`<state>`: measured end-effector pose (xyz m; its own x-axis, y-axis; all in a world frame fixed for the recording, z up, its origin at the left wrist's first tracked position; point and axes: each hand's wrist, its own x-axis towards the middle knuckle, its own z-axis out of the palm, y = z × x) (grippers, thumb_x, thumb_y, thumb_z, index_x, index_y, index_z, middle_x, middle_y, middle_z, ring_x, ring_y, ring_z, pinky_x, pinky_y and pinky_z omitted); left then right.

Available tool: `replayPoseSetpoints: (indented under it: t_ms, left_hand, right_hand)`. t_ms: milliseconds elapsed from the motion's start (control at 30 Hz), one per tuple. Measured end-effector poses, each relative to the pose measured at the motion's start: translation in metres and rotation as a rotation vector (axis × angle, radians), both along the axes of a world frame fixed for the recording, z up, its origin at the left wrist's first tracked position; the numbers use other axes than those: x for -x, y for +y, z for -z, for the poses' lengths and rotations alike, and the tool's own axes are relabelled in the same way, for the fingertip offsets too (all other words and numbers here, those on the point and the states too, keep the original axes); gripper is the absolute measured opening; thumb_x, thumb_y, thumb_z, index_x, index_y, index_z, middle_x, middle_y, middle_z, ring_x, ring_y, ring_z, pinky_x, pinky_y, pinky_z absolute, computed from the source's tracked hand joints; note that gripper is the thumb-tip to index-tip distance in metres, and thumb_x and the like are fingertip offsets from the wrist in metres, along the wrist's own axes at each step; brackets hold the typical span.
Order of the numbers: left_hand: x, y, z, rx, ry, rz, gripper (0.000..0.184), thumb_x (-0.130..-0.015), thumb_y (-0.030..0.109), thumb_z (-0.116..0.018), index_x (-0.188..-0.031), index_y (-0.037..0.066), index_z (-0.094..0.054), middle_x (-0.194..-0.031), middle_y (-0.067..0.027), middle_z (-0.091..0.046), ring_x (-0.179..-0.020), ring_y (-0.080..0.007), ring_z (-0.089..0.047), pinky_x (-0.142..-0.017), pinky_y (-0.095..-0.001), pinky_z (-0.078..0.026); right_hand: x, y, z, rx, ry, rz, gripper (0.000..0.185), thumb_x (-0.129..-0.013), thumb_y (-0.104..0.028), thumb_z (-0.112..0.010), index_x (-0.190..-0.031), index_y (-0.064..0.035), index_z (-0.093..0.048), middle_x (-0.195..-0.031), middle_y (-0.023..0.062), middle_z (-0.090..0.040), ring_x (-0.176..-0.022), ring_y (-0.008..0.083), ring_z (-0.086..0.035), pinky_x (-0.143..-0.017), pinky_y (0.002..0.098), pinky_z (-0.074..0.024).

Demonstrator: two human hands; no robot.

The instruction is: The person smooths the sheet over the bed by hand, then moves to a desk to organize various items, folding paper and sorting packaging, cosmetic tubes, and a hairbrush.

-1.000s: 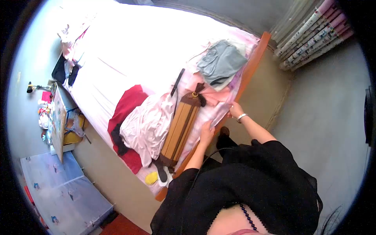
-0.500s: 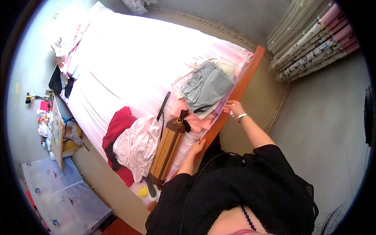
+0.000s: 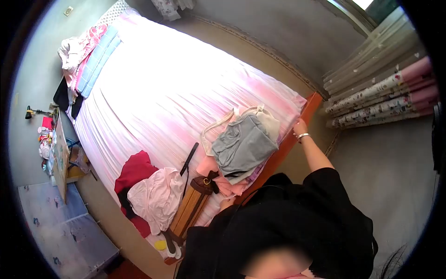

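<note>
My right hand [image 3: 301,126], with a bracelet at the wrist, is at the far part of the wooden footboard [image 3: 290,151]. Its fingers are closed at the edge of the pink and white bed sheet [image 3: 274,98]. Lower down, my left hand [image 3: 227,203] rests at the near part of the footboard, its fingers mostly hidden. Between the hands lies a pile with a grey garment [image 3: 246,144] on top and peach cloth [image 3: 207,165] under it. Beside my left hand is a rolled bamboo mat [image 3: 189,211] with a brown end.
Left of the mat lie a pale pink garment [image 3: 155,195], a red garment [image 3: 134,171] and a black strap [image 3: 189,158]. Folded blue bedding [image 3: 97,60] sits at the bed's head. Curtains [image 3: 385,104] hang at right; a patterned storage box [image 3: 69,228] stands at lower left.
My right hand has moved up and right along the footboard to the sheet's edge. My left hand is now more hidden by my body. The view has shifted, and the bed appears less overexposed.
</note>
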<state>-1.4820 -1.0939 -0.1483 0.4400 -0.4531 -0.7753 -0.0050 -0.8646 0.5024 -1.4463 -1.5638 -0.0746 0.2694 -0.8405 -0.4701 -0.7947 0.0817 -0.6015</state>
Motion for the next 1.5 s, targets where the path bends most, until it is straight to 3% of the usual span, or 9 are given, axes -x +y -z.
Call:
replayPoseSetpoints:
  t_ms: [167,433,500,600,667,867,1067,1267,1500]
  left_hand:
    - [0.002,-0.001,-0.005,-0.046,-0.054,-0.133,0.025,-0.077,0.029,-0.048,-0.085,0.005,-0.053,-0.079,-0.0148,-0.053,-0.075,-0.0285,-0.051,-0.064,-0.0340,-0.040]
    - [0.000,-0.019,-0.030,-0.212,-0.101,-0.264,0.013,-0.076,0.021,-0.047,-0.079,0.009,-0.048,-0.072,-0.0109,-0.048,-0.064,-0.0244,-0.048,-0.057,-0.0326,-0.038]
    - [-0.006,-0.037,-0.047,-0.338,-0.061,-0.286,0.033,-0.077,0.027,-0.051,-0.101,0.005,-0.055,-0.088,-0.0211,-0.058,-0.078,-0.0327,-0.055,-0.067,-0.0365,-0.043]
    - [-0.031,-0.106,-0.108,-0.456,-0.312,-0.549,0.026,-0.072,0.019,-0.054,-0.093,0.003,-0.056,-0.083,-0.0161,-0.056,-0.079,-0.0343,-0.051,-0.069,-0.0398,-0.040]
    - [-0.048,-0.171,-0.130,-0.230,-1.072,-0.313,0.020,-0.069,0.013,-0.054,-0.087,0.004,-0.055,-0.079,-0.0141,-0.052,-0.079,-0.0318,-0.050,-0.069,-0.0398,-0.040]
    - [-0.088,-0.375,-0.097,0.460,-0.867,0.101,0.037,-0.064,0.008,-0.057,-0.100,0.006,-0.051,-0.088,-0.0117,-0.052,-0.078,-0.0272,-0.051,-0.069,-0.0361,-0.043]
    - [-0.107,-0.486,-0.085,0.070,-0.936,0.304,0.066,-0.063,0.015,-0.061,-0.122,0.006,-0.034,-0.105,-0.0166,-0.044,-0.089,-0.0262,-0.047,-0.071,-0.0342,-0.043]
    - [-0.092,-0.494,-0.052,-0.109,-0.650,0.419,0.066,-0.066,0.011,-0.058,-0.125,0.010,-0.030,-0.090,-0.0179,-0.052,-0.074,-0.0286,-0.053,-0.064,-0.0372,-0.044]
    - [-0.095,-0.467,-0.048,0.324,-0.473,0.072,0.048,-0.074,0.007,-0.045,-0.121,0.005,-0.033,-0.089,-0.0193,-0.053,-0.074,-0.0382,-0.052,-0.062,-0.0451,-0.041]
  right_hand:
    - [-0.005,-0.063,0.053,0.525,0.042,-0.345,0.020,-0.069,-0.005,-0.046,-0.087,0.0029,-0.050,-0.081,0.0255,-0.055,-0.077,0.0417,-0.052,-0.072,0.0438,-0.0420]
    - [-0.046,-0.166,0.045,0.347,0.293,-0.339,0.024,-0.071,-0.014,-0.055,-0.089,0.0021,-0.052,-0.090,0.0240,-0.056,-0.087,0.0357,-0.053,-0.070,0.0414,-0.0437]
    - [-0.063,-0.180,0.029,0.191,0.417,-0.475,0.026,-0.072,-0.018,-0.056,-0.088,0.0024,-0.054,-0.088,0.0237,-0.056,-0.085,0.0340,-0.055,-0.069,0.0403,-0.0443]
    - [-0.079,-0.192,0.049,-0.165,0.468,-0.464,0.032,-0.073,-0.028,-0.057,-0.084,0.0015,-0.059,-0.078,0.0190,-0.060,-0.074,0.0267,-0.060,-0.065,0.0352,-0.0461]
    - [-0.084,-0.189,0.071,-0.277,0.494,-0.449,0.030,-0.073,-0.028,-0.054,-0.087,-0.0025,-0.060,-0.071,0.0113,-0.062,-0.066,0.0199,-0.060,-0.063,0.0302,-0.0467]
    - [-0.076,-0.201,0.112,-0.080,0.285,-0.682,0.035,-0.074,-0.024,-0.051,-0.098,0.0018,-0.051,-0.072,0.0187,-0.060,-0.064,0.0244,-0.060,-0.065,0.0325,-0.0477]
    - [-0.050,-0.281,0.101,-0.050,0.002,-0.072,0.021,-0.073,-0.010,-0.047,-0.085,0.0074,-0.047,-0.082,0.0297,-0.053,-0.078,0.0408,-0.053,-0.070,0.0447,-0.0417]
    - [-0.035,-0.277,0.044,0.236,0.131,-0.383,0.020,-0.076,-0.010,-0.045,-0.086,0.0068,-0.043,-0.082,0.0313,-0.052,-0.078,0.0449,-0.050,-0.068,0.0463,-0.0402]
    - [-0.088,-0.280,-0.016,0.081,-0.258,-0.549,0.018,-0.077,-0.016,-0.046,-0.083,0.0013,-0.045,-0.076,0.0243,-0.053,-0.073,0.0408,-0.050,-0.063,0.0430,-0.0392]
